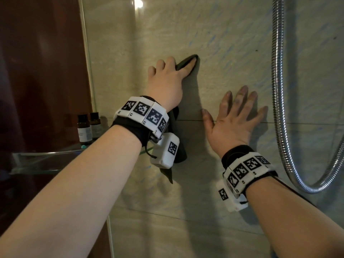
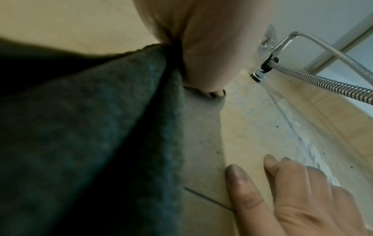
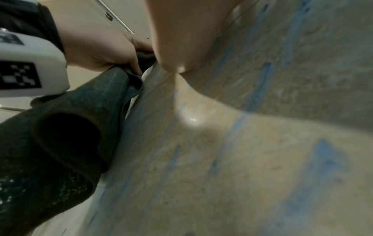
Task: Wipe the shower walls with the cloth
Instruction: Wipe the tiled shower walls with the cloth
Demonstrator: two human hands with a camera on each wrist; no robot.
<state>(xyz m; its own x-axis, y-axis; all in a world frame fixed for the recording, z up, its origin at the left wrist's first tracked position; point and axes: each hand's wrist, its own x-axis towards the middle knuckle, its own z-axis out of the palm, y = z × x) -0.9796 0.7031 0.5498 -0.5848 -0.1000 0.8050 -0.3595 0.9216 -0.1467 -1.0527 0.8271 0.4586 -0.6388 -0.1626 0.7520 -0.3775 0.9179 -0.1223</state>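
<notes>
My left hand [image 1: 165,79] grips a dark grey cloth [image 1: 181,152] and presses its upper end against the beige tiled shower wall [image 1: 223,43]. The rest of the cloth [image 2: 101,127] hangs down past the wrist. In the right wrist view the left hand [image 3: 96,47] has its fingers curled round the bunched cloth [image 3: 70,127]. My right hand [image 1: 234,116] lies flat on the wall to the right, fingers spread, holding nothing. Its fingertips [image 2: 238,174] look smudged. Blue streaks [image 3: 260,89] run over the wall.
A metal shower hose [image 1: 278,90] hangs in a loop at the right, and its fitting [image 2: 260,71] joins the wall above. At the left stand a glass panel [image 1: 87,53] and a glass shelf [image 1: 46,155] with two small brown bottles [image 1: 84,129].
</notes>
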